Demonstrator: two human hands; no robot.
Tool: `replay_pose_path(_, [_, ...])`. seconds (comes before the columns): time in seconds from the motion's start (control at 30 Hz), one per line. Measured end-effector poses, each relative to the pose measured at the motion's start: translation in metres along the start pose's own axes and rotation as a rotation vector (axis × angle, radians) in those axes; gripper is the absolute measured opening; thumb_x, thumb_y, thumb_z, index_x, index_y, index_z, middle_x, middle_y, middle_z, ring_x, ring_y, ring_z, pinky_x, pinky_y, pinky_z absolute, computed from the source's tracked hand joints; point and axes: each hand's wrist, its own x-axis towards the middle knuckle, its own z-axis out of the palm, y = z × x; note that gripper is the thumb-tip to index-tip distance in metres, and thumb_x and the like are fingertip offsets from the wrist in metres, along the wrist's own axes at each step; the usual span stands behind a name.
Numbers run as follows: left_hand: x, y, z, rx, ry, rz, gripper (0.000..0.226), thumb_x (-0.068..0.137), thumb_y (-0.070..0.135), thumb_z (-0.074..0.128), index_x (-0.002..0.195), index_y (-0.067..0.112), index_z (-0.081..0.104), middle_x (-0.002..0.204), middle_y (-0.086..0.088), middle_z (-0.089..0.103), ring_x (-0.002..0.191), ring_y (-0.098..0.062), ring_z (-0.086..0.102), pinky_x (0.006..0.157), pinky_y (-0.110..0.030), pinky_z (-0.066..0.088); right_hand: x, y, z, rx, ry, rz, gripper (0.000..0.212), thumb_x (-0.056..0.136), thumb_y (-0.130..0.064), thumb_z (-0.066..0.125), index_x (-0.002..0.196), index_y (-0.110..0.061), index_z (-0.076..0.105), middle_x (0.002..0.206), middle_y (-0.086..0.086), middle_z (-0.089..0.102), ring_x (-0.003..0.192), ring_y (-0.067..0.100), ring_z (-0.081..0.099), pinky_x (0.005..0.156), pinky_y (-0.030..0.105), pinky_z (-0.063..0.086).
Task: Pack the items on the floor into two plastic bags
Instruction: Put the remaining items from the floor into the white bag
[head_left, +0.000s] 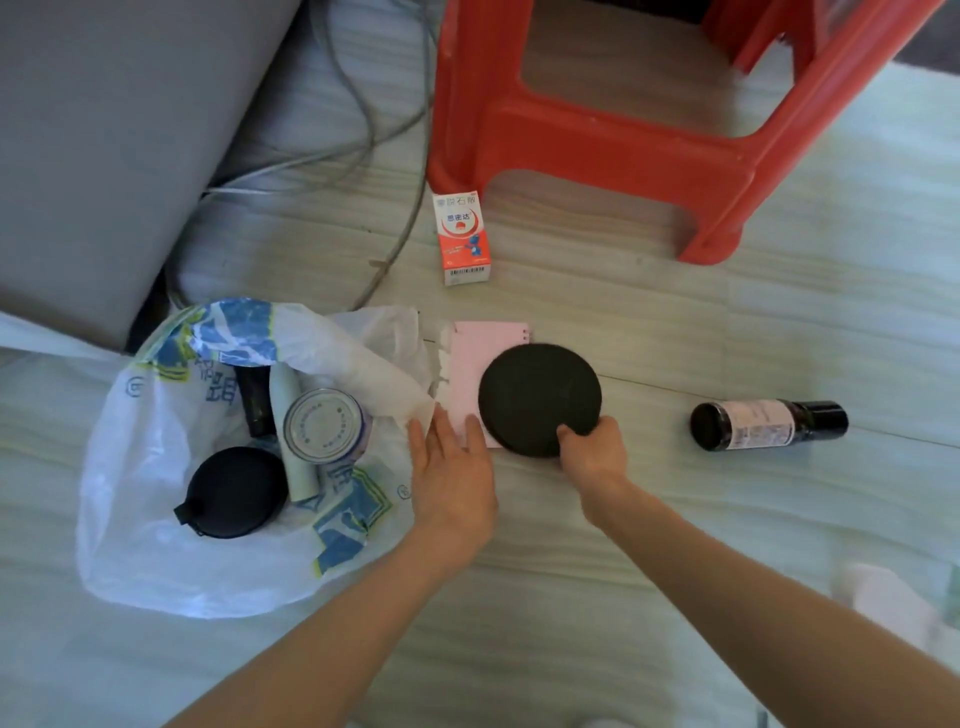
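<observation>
The right hand (592, 452) is gripping the near rim of a black round disc (537, 397), thumb on top and the other fingers tucked beneath it. The disc is lying flat on a pink notebook (475, 364) just beyond the fingertips. The left hand (452, 473) is resting open, fingers spread, with its tips touching the notebook's near edge and the rim of a white plastic bag (156, 519).

That bag is printed with blue and yellow characters too crumpled to read. It is lying open to the left of the left-hand fingers, holding a tin can (324, 426), a pale tube (293, 431), a black round case (234, 491) and a dark tube (254, 400).

Well beyond the fingers a red-and-white medicine box (463, 239) is lying with Chinese writing, its long axis pointing away, touching the foot of a red plastic stool (597, 135). To the right of the right-hand fingers a dark bottle (769, 423) is lying on its side, running left to right, its label too small to read. Grey cables (379, 135) are trailing across the floor (571, 597).
</observation>
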Motion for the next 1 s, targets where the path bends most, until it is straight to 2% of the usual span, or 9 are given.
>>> replay_pose_path(0.13, [-0.004, 0.003, 0.000, 0.045, 0.052, 0.035, 0.070, 0.089, 0.010, 0.040, 0.146, 0.008, 0.001, 0.149, -0.034, 0.000, 0.142, -0.039, -0.003, 0.111, -0.049, -0.015, 0.000, 0.014, -0.011, 0.174, -0.028, 0.040, 0.029, 0.093, -0.011, 0.050, 0.121, -0.005, 0.044, 0.106, 0.008, 0.051, 0.098, 0.026, 0.052, 0.093, 0.038, 0.047])
replay_pose_path(0.3, [-0.018, 0.007, 0.003, 0.223, 0.055, 0.197, 0.057, 0.094, 0.015, 0.031, 0.145, 0.002, 0.009, 0.151, -0.030, 0.010, 0.141, -0.044, 0.000, 0.103, -0.052, -0.024, 0.009, 0.014, -0.015, 0.403, -0.046, 0.114, 0.029, 0.094, -0.010, 0.046, 0.122, -0.003, 0.043, 0.107, 0.008, 0.049, 0.106, 0.028, 0.052, 0.100, 0.048, 0.044])
replay_pose_path(0.37, [-0.018, 0.008, 0.000, 0.116, 0.120, 0.239, 0.057, 0.091, 0.007, 0.035, 0.144, 0.000, 0.016, 0.152, -0.021, 0.016, 0.142, -0.038, 0.001, 0.111, -0.046, -0.017, 0.011, 0.015, -0.020, 0.359, -0.023, 0.109, 0.030, 0.095, -0.011, 0.046, 0.123, -0.003, 0.043, 0.106, 0.008, 0.049, 0.106, 0.029, 0.053, 0.099, 0.048, 0.045])
replay_pose_path(0.47, [-0.011, 0.005, -0.005, -0.217, 0.246, 0.171, 0.064, 0.087, -0.004, 0.038, 0.145, 0.001, 0.012, 0.154, -0.016, 0.015, 0.143, -0.029, 0.008, 0.116, -0.034, 0.010, 0.016, 0.017, -0.026, 0.266, 0.018, 0.047, 0.028, 0.095, -0.013, 0.046, 0.121, -0.004, 0.042, 0.104, 0.007, 0.048, 0.099, 0.025, 0.051, 0.097, 0.047, 0.046])
replay_pose_path(0.6, [-0.004, 0.015, 0.004, -0.581, 0.106, -0.116, 0.052, 0.084, -0.005, 0.041, 0.134, -0.005, 0.029, 0.138, -0.020, 0.034, 0.126, -0.031, 0.035, 0.106, -0.031, 0.028, 0.015, 0.020, -0.024, 0.283, 0.016, 0.035, 0.026, 0.094, -0.014, 0.046, 0.119, -0.006, 0.042, 0.104, 0.006, 0.048, 0.097, 0.023, 0.050, 0.098, 0.046, 0.046])
replay_pose_path(0.67, [-0.004, 0.024, 0.010, -0.645, 0.091, -0.183, 0.044, 0.084, -0.005, 0.041, 0.128, -0.005, 0.036, 0.130, -0.019, 0.040, 0.121, -0.032, 0.040, 0.102, -0.032, 0.032, 0.011, 0.021, -0.023, 0.287, -0.014, 0.043, 0.025, 0.094, -0.015, 0.047, 0.118, -0.007, 0.042, 0.104, 0.005, 0.048, 0.098, 0.023, 0.051, 0.098, 0.045, 0.046])
replay_pose_path(0.83, [-0.005, 0.042, 0.001, -0.925, 0.136, -0.311, 0.040, 0.092, 0.006, 0.044, 0.131, -0.002, 0.038, 0.126, -0.018, 0.038, 0.115, -0.029, 0.044, 0.095, -0.023, 0.029, -0.002, 0.031, -0.030, 0.330, -0.021, 0.106, 0.025, 0.095, -0.012, 0.045, 0.120, -0.006, 0.042, 0.108, 0.008, 0.049, 0.099, 0.024, 0.051, 0.097, 0.046, 0.047])
replay_pose_path(0.93, [-0.004, 0.043, 0.001, -0.982, 0.038, -0.356, 0.031, 0.091, 0.010, 0.050, 0.120, -0.002, 0.049, 0.123, -0.020, 0.049, 0.112, -0.032, 0.049, 0.096, -0.029, 0.036, -0.013, 0.033, -0.047, 0.411, -0.043, 0.177, 0.030, 0.096, -0.007, 0.042, 0.125, -0.002, 0.040, 0.112, 0.010, 0.046, 0.100, 0.025, 0.050, 0.096, 0.044, 0.048])
replay_pose_path(1.0, [-0.009, 0.039, 0.002, -1.045, 0.013, -0.366, 0.035, 0.088, 0.003, 0.050, 0.123, 0.000, 0.050, 0.123, -0.018, 0.053, 0.112, -0.031, 0.051, 0.091, -0.027, 0.040, -0.023, 0.034, -0.058, 0.453, -0.057, 0.217, 0.032, 0.096, -0.005, 0.041, 0.128, 0.000, 0.038, 0.122, 0.015, 0.047, 0.108, 0.031, 0.051, 0.091, 0.042, 0.050])
